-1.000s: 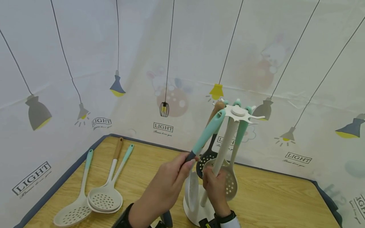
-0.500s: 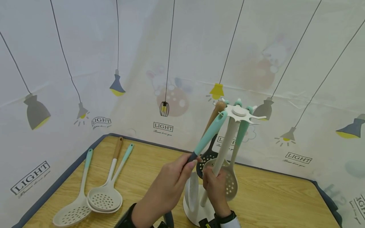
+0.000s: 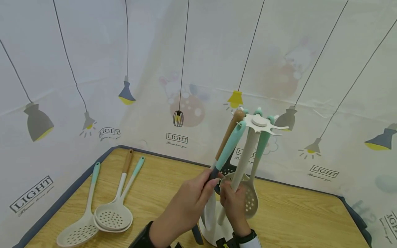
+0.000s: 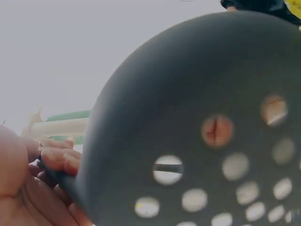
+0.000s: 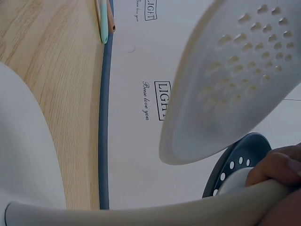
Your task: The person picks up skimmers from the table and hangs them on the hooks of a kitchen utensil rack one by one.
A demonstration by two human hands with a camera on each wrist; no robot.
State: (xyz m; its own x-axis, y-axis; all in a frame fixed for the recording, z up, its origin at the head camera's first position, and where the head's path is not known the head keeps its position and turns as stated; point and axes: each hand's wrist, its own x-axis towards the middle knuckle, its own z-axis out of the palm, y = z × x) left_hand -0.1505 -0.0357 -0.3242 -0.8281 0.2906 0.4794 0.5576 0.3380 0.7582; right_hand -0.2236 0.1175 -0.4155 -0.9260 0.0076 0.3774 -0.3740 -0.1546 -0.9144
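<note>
My left hand [image 3: 189, 203] grips the dark lower part of a skimmer's handle [image 3: 231, 144], mint at the top. Its dark perforated bowl [image 4: 188, 108] fills much of the left wrist view; in the head view the hand mostly hides it. The handle's tip overlaps a hook of the white utensil stand [image 3: 260, 121]. With its fingers round the stand's pole [image 3: 248, 155], my right hand [image 3: 234, 203] holds it low down. Hanging on the stand are a pale skimmer [image 3: 251, 201], another dark skimmer [image 3: 228, 167] and a utensil with a wooden handle [image 3: 230, 134].
Several pale perforated skimmers lie at the left of the wooden table [image 3: 297, 213], one alone [image 3: 79, 230] and others stacked [image 3: 113, 217]. The stand's round white base [image 3: 214, 237] is under my hands. A printed white curtain [image 3: 198, 51] rises behind the table's dark edge.
My left hand has shifted slightly right, bringing the skimmer's handle more upright and closer to the pole. The right hand keeps its hold on the pole.
</note>
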